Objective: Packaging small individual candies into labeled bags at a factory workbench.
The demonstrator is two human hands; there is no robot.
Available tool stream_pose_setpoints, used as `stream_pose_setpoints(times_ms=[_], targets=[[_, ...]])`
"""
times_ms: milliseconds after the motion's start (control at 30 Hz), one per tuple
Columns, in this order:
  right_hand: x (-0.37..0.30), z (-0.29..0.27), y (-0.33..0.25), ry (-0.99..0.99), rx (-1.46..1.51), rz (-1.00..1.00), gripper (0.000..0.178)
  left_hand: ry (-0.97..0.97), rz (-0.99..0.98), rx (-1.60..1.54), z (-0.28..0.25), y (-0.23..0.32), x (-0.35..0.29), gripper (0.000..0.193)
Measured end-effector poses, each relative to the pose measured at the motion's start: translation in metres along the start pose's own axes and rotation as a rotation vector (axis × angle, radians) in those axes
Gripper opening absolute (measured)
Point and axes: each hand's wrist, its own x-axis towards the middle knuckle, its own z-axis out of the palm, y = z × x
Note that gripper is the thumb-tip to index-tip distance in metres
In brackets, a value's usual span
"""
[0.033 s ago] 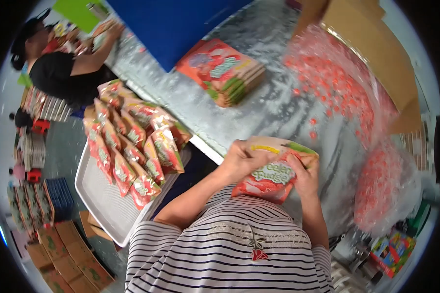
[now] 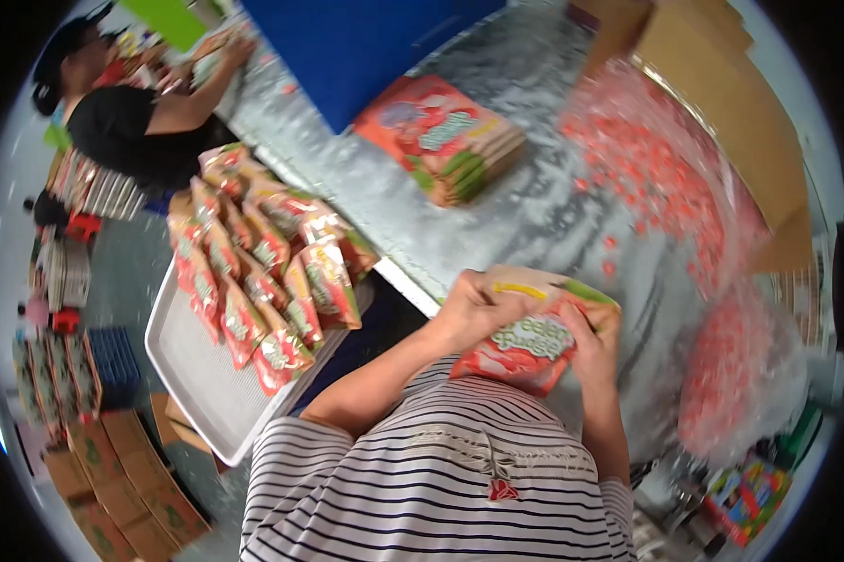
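Left forearm (image 2: 382, 377) slants up-right, right forearm (image 2: 605, 423) near upright. Left grip (image 2: 478, 304) pinches upper-left edge of red pouch (image 2: 531, 341), right grip (image 2: 593, 339) its right side; right of frame centre. Pale edge faces frame top; long axis unclear.

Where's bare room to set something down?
Table: between stacked pouches and loose red candies; also between held pouch and clear candy bag. Tray: near end. Crowded: tray's far end, under bulging pouches.
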Motion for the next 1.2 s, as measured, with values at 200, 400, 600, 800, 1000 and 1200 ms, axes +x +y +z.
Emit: stream_pose_setpoints(times_ms=[200, 400, 600, 800, 1000, 1200], targets=[[-0.010, -0.024, -0.027, -0.135, -0.450, 0.026, 0.016, -0.019, 0.171, 0.006, -0.007, 0.009, -0.011, 0.019], [0.011, -0.002, -0.050, -0.069, -0.386, -0.102, 0.020, 0.341, 0.407, 0.585, -0.025, -0.001, -0.025, 0.094], [0.024, 0.102, -0.069, -0.153, -0.497, -0.313, 0.018, 0.570, 0.686, 0.723, -0.048, -0.001, -0.062, 0.107], [0.006, 0.218, -0.064, -0.674, -0.233, -0.325, 0.030, 1.162, 0.755, 0.825, -0.126, 0.003, -0.115, 0.083], [0.001, 0.229, -0.037, -0.944, -0.245, -0.308, 0.031, 1.554, 0.477, 1.238, -0.239, -0.019, -0.205, 0.074], [0.001, 0.187, -0.014, -0.839, -0.288, -0.014, 0.028, 1.476, -0.085, 1.234, -0.309, -0.141, -0.252, 0.085]])
